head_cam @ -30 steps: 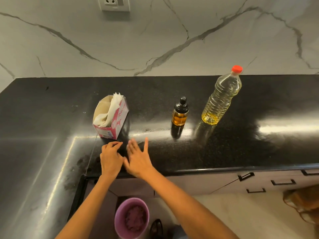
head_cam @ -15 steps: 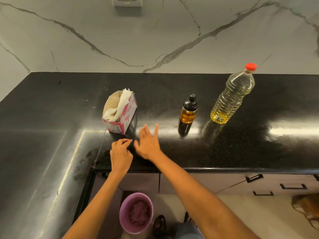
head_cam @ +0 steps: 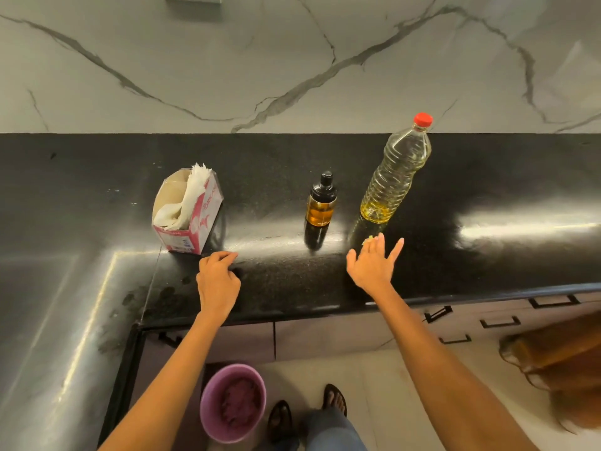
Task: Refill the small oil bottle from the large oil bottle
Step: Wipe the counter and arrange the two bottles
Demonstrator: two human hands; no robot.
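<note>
**A:** Starting from the biggest thing, how far along is the refill?

**B:** Hardly begun, I'd judge. The black surface (head_cam: 487,177) carries everything, and nothing on it looks opened. The large oil bottle (head_cam: 395,177) stands upright at about one o'clock from the middle of the view, its red cap (head_cam: 422,119) on, with yellow oil showing mostly near the base.

**A:** And the small one?

**B:** The small oil bottle (head_cam: 320,203) stands just beside it, at nine o'clock from the large one, apart from it. Its black top (head_cam: 323,187) is in place and amber oil fills only part of the body.

**A:** Anything else up there?

**B:** A tissue box (head_cam: 195,222) at nine o'clock from the small bottle, well apart from it. Down on the floor, a purple bucket (head_cam: 208,415) at six o'clock.

**A:** What are the hands doing?

**B:** The right hand (head_cam: 372,265) is spread wide, fingers straight, holding nothing, reaching toward twelve o'clock with its fingertips near the base of the large bottle but not touching it. The left hand (head_cam: 218,276) has its fingers loosely curled, grips nothing, and rests on the surface near the tissue box.

**A:** So what remains?

**B:** By my reckoning, all of it: gripping the large bottle, unscrewing both tops, pouring, then closing up again.
</note>
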